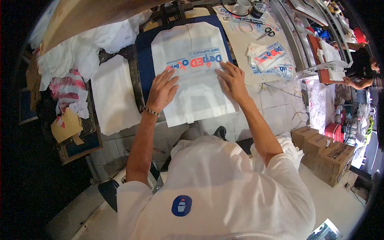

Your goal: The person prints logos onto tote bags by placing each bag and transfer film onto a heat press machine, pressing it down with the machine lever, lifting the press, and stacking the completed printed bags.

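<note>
A white fabric bag [188, 38] lies spread over a dark blue pad [145, 52]. Across its middle sits a clear printed film [198, 60] with red and blue "DepED" lettering, upside down from my side. My left hand [162, 90], with a beaded bracelet on the wrist, rests on the bag at the film's left end, fingers stretched out. At the other end, my right hand [233, 82] lies with spread fingers touching the film's right edge and the bag. A pale handle-shaped loop [196, 95] shows on the bag between the hands.
Left of the pad lies a stack of white fabric [114, 92]. On the right-hand board are more printed films [270, 56], black-handled scissors [269, 32], a tape roll [246, 27] and a white mug [241, 7]. Cardboard boxes [326, 156] stand at right; another person's hand [358, 83] is beyond.
</note>
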`<state>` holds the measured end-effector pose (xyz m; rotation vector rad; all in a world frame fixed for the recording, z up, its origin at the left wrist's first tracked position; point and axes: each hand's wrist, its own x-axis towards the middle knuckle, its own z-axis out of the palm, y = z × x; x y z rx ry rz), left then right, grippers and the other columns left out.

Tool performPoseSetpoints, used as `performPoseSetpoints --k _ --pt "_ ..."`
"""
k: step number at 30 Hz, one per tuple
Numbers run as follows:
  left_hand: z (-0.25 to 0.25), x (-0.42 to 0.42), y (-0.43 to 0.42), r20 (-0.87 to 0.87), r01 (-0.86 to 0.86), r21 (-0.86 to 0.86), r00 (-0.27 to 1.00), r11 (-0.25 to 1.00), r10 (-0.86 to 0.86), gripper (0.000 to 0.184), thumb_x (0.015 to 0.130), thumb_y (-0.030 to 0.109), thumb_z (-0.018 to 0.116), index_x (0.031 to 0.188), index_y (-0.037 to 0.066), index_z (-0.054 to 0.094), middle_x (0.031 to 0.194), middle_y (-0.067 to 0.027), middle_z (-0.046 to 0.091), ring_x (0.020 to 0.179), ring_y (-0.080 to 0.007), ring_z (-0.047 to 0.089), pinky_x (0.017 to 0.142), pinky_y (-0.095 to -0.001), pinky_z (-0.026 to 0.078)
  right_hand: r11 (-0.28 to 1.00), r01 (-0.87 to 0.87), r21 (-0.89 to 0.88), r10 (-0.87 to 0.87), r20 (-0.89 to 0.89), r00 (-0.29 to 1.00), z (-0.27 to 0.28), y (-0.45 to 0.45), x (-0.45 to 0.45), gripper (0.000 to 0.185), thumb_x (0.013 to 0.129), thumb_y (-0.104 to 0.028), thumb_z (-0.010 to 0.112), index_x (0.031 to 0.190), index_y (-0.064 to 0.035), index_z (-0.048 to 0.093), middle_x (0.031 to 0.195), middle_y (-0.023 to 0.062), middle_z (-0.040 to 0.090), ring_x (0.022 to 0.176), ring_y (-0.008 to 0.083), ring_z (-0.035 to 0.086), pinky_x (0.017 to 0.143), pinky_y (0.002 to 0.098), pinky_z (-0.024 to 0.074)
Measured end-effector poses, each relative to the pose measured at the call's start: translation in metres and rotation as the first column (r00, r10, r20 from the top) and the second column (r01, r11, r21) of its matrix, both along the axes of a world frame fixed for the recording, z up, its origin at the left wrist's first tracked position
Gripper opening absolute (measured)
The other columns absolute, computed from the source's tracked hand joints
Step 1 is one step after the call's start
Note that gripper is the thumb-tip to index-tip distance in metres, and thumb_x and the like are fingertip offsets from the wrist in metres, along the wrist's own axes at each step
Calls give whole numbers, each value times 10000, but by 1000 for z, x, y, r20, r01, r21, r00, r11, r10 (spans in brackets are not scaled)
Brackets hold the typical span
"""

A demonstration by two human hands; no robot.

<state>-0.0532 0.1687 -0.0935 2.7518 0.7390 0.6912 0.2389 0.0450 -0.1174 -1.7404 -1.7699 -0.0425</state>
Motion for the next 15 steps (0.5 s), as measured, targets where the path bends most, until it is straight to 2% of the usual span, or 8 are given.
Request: performPoseSetpoints --k 6,7,9,11,13,14,15 --pt "3 -2 -3 -17 -11 -7 1000 1000 11 333 816 170 703 1117 34 661 1339 -180 540 1279 -367 467 1031 -485 385 1000 -8 7 7 6 1000 2 1 0 310 816 -183 684 1126 -197 700 1343 58 560 1252 292 485 1014 469 344" --pt "12 -1 -6 14 -7 -52 1000 999 8 342 808 175 712 1117 37 663 1338 -187 534 1285 -368 460 1037 -482 379 1000 -3 9 3 -11 1000 3 1 -1 308 819 -184 684 1126 -195 700 1343 70 559 1251 293 486 1014 472 345" --pt "38 2 -13 44 -1 -94 999 996 5 352 800 181 722 1118 40 665 1337 -193 529 1290 -369 453 1044 -478 373 999 -13 31 15 -61 998 7 1 0 324 816 -184 690 1141 -182 692 1348 93 551 1247 304 487 1012 470 348" --pt "87 5 -21 57 -41 -128 997 991 48 360 797 182 736 1125 52 668 1318 -197 534 1255 -343 499 997 -449 424 998 -22 56 29 -114 993 8 -1 -1 342 814 -183 695 1156 -170 683 1353 116 544 1242 315 488 1011 468 351" --pt "151 9 -24 189 56 -338 982 939 10 394 770 99 755 1150 61 659 1338 -175 540 1172 -328 565 974 -419 467 995 29 97 -10 -199 980 8 -4 2 400 809 -178 706 1202 -129 651 1358 180 524 1236 348 485 1017 462 358" --pt "196 11 -24 206 135 -200 974 970 -93 323 800 68 730 1117 60 667 1267 -180 574 1055 -278 639 880 -375 525 994 29 110 -7 -201 980 8 -5 5 400 809 -178 706 1202 -129 651 1358 180 524 1236 348 485 1017 462 358" --pt "239 9 -17 214 278 38 936 960 -280 294 798 24 718 1087 36 667 1183 -139 633 1027 -247 652 893 -345 523 992 52 112 -18 -288 958 7 -7 10 393 821 -171 703 1202 -98 646 1364 198 514 1223 356 503 1017 456 374"
